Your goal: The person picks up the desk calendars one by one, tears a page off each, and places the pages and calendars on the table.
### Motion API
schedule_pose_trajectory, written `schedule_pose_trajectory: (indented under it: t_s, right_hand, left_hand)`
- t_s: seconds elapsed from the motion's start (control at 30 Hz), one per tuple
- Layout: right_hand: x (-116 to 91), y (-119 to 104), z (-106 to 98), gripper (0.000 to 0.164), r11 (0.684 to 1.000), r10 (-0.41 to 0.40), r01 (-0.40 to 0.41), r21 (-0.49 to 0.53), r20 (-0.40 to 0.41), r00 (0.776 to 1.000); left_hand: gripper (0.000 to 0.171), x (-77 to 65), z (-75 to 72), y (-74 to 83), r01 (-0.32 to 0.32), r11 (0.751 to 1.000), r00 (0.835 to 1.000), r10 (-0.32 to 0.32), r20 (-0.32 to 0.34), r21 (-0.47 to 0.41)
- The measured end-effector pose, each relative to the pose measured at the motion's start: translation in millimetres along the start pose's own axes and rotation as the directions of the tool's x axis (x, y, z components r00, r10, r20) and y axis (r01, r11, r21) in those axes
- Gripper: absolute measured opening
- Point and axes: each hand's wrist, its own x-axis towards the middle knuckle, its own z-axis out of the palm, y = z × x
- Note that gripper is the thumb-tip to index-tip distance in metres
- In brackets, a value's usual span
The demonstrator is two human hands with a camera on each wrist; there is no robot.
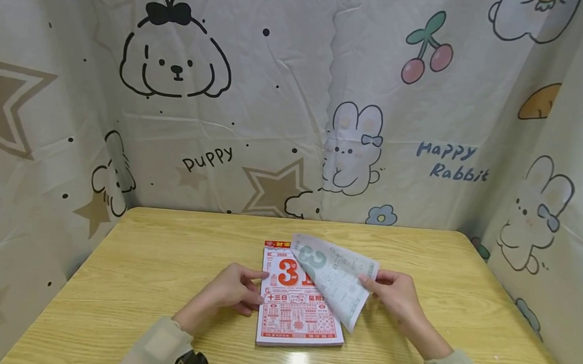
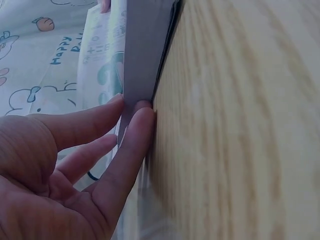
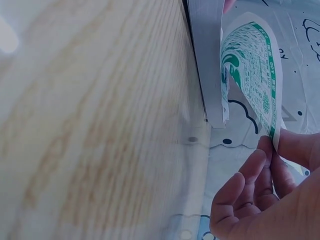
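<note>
A tear-off calendar (image 1: 288, 315) lies on the table, showing a page printed in red with a large 31. My left hand (image 1: 242, 290) grips its left edge; in the left wrist view the fingertips (image 2: 142, 122) press at the thick side of the pad. Over the pad's right half, a thin sheet with green print (image 1: 338, 274) is lifted and folded back, its pale reverse upward. My right hand (image 1: 397, 291) pinches the free edge of this sheet between thumb and fingers. The sheet's narrow upper end overlaps the red header strip (image 1: 276, 244).
The light wood table (image 1: 167, 247) extends around the calendar. A printed cloth (image 1: 275, 120) with cartoon animals and stars hangs behind the table and along both sides. Dark straps with devices (image 1: 191, 362) sit on both wrists.
</note>
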Motion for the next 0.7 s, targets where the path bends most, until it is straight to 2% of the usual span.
schedule_pose_trajectory:
  t_s: [0.23,0.5,0.7]
  right_hand:
    - [1,0,1,0.033,1.0,0.008,-0.008,-0.003,-0.003,1.0]
    - [0,-2,-1,0.035,1.0,0.012,-0.012,-0.007,0.003,1.0]
    - [-1,-4,-1,0.033,1.0,0.018,-0.018,-0.01,0.002,1.0]
  left_hand:
    - [0.062,1.7,-2.1,-4.7,0.0,0.999,1.0,0.001,0.023,-0.042]
    - [0.061,7.9,-7.1,-13.3,-0.04,0.995,0.995,0.048,0.09,-0.092]
    - [0.061,8.6,-8.0,-13.9,-0.04,0.994,0.994,0.05,0.099,-0.1]
